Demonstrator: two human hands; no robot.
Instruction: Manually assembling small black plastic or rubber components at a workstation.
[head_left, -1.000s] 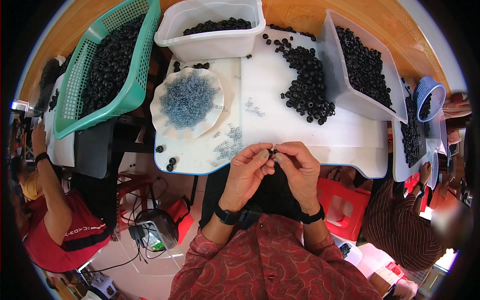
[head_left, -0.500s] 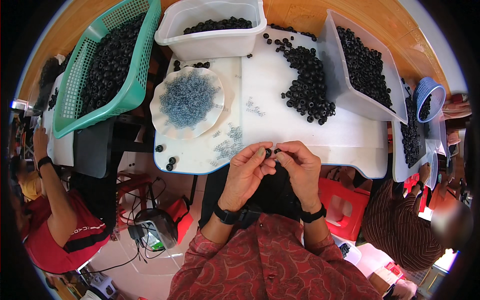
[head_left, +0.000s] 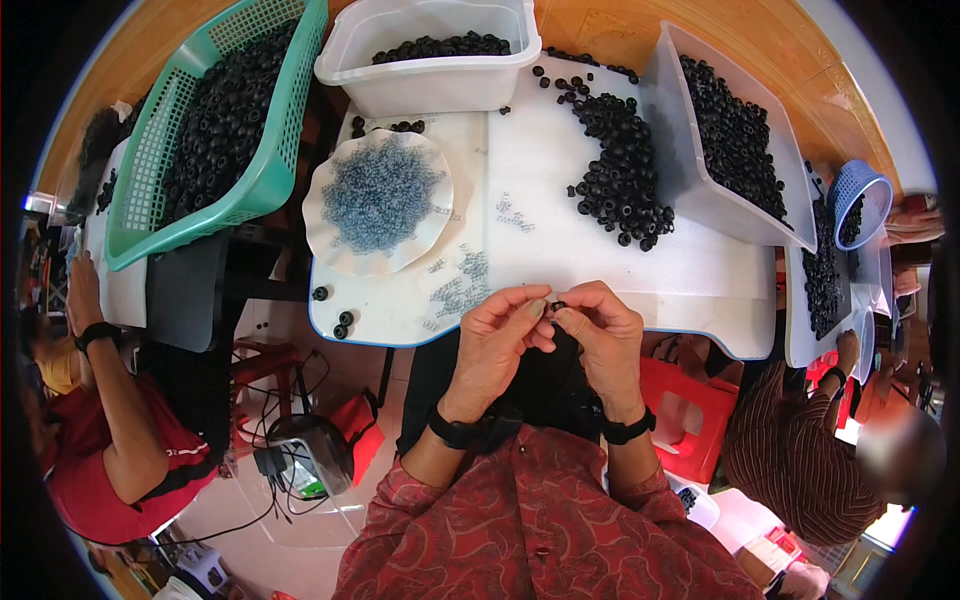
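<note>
My left hand [head_left: 500,335] and my right hand [head_left: 604,338] meet just off the table's near edge, both in a pinch. Between their fingertips sits a small black plastic piece [head_left: 557,306]; the fingers cover most of it, so I cannot tell whether it is one part or two pressed together. Left of the hands, small metal springs [head_left: 462,283] lie scattered on the table. More springs [head_left: 380,190] fill a white scalloped plate [head_left: 318,240]. Beyond my right hand spreads a pile of black barrel-shaped pieces with holes [head_left: 622,165].
A green basket [head_left: 285,130], a white tub [head_left: 430,88] and a translucent bin [head_left: 690,170] hold black pieces around the white table [head_left: 700,290]. A red stool [head_left: 680,405] stands at right. Co-workers sit on both sides. Cables [head_left: 275,490] trail at lower left.
Half a second ago each hand pinched its own black piece, held slightly apart. Now the fingertips have come together, and the left hand's piece is mostly hidden.
</note>
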